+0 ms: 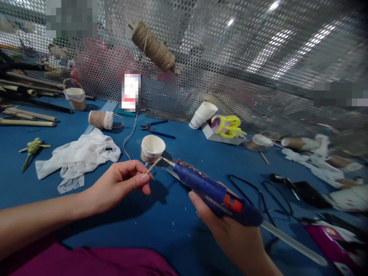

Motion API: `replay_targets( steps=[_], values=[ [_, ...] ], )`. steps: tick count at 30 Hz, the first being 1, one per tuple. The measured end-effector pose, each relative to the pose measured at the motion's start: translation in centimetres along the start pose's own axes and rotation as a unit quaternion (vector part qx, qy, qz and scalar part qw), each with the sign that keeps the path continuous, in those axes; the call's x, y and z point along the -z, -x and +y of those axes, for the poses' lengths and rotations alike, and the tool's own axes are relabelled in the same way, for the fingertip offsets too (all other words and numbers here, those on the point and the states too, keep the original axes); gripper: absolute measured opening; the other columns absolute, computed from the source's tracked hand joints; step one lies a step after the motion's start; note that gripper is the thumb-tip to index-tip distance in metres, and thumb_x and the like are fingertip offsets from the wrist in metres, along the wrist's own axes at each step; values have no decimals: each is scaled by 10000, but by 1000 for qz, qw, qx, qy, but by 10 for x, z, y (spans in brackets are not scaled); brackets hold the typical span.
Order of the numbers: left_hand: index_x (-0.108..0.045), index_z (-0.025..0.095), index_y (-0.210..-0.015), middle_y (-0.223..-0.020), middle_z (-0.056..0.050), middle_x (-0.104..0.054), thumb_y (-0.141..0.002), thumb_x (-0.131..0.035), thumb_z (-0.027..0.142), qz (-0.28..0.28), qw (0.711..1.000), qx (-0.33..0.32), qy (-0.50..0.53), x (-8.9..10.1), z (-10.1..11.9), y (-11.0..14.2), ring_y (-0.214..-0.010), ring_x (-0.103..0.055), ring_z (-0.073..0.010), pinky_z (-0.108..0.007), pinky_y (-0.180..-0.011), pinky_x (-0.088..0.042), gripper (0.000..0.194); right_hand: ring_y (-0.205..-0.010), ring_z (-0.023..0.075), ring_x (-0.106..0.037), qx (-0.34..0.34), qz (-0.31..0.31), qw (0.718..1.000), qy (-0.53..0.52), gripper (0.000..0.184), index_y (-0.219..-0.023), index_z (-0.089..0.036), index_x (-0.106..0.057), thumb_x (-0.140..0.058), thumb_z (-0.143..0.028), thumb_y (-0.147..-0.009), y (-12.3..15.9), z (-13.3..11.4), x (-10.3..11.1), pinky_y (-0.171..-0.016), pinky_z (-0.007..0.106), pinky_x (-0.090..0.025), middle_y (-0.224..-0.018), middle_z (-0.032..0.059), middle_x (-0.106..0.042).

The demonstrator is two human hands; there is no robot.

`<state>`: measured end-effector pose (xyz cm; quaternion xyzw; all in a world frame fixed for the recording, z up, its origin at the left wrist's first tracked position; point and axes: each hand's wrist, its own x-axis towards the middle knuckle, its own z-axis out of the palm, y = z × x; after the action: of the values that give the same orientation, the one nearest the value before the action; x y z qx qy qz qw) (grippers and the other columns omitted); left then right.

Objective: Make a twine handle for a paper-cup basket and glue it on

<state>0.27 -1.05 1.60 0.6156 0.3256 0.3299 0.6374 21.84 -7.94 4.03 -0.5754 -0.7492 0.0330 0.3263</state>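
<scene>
Between thumb and fingers, my left hand (pixel 128 180) pinches a short piece of twine (pixel 154 165), its free end pointing up to the right. My right hand (pixel 230 230) is wrapped round a blue glue gun (pixel 209 188) with a clear glue stick (pixel 293 241) out of its back. The nozzle is at the twine's tip; whether they touch I cannot tell. Just behind stands a paper cup (pixel 153 146), its lower part wound in twine. Under the glue gun a pointed metal blade (pixel 174 174) shows, mostly hidden.
White lace (pixel 83 157) lies left, near a twine-wrapped cup on its side (pixel 100 119). Pliers (pixel 158 129), stacked paper cups (pixel 203 115) and yellow-handled scissors (pixel 230 126) are farther back. A twine spool (pixel 153 46) hangs on the perforated metal screen (pixel 230 76). A black cord (pixel 258 191) curls at right.
</scene>
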Motion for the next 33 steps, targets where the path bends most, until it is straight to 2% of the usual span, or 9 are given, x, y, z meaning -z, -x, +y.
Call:
replay_targets(
  steps=[4,8,13,16,18,22,29,33],
  values=[
    [-562,159,-736,-622,5,-624,-803,-557,304,-10,999,19,25,0,1,1,-652,-548,-120,-254,-671,-433,159,-594,158,-624,6,13,1000,-10,93,-801,-235,-593,-507,-267,-813,0,-2,-2,-586,260,-530,-665,1,-645],
    [-568,156,-736,-616,4,-622,-792,-575,323,-14,999,23,30,0,1,1,-643,-544,-117,-252,-668,-432,176,-615,162,-629,18,-9,1000,-6,113,-776,-230,-594,-493,-263,-818,0,-1,-2,-589,263,-531,-683,12,-651],
    [-569,156,-728,-612,-3,-622,-771,-602,352,-8,999,34,37,-1,3,0,-637,-539,-124,-259,-663,-431,203,-591,154,-621,17,4,1000,-10,124,-893,-243,-616,-543,-248,-793,1,-1,-3,-584,249,-530,-678,-10,-649],
    [-573,158,-728,-608,2,-618,-772,-604,350,-9,998,33,49,0,3,0,-634,-535,-122,-260,-665,-426,200,-601,157,-624,23,5,1000,8,111,-840,-225,-625,-529,-268,-804,3,2,-2,-582,252,-531,-676,6,-650],
    [-573,160,-721,-608,7,-618,-779,-602,341,-13,997,32,68,0,1,-1,-637,-531,-117,-255,-670,-417,193,-588,161,-624,45,4,998,46,164,-780,-226,-647,-502,-291,-821,5,8,-3,-583,271,-531,-666,18,-653],
    [-569,157,-725,-614,20,-624,-802,-593,323,-26,989,39,137,1,-3,-1,-625,-518,-89,-224,-665,-388,185,-474,147,-581,63,31,991,113,245,-744,-248,-703,-490,-329,-833,13,20,-5,-512,280,-510,-571,12,-621],
    [-566,145,-744,-605,21,-621,-791,-620,317,-45,971,73,221,0,-4,-1,-591,-516,-75,-207,-611,-360,187,-436,136,-574,73,16,993,96,259,-771,-257,-715,-471,-305,-843,12,17,-3,-474,270,-497,-595,12,-638],
    [-570,143,-748,-607,20,-619,-788,-625,316,-53,967,78,236,1,-4,-1,-594,-514,-75,-207,-618,-362,186,-571,158,-631,55,-6,997,47,211,-755,-228,-669,-477,-276,-829,2,5,0,-558,263,-527,-664,22,-666]
  ],
)
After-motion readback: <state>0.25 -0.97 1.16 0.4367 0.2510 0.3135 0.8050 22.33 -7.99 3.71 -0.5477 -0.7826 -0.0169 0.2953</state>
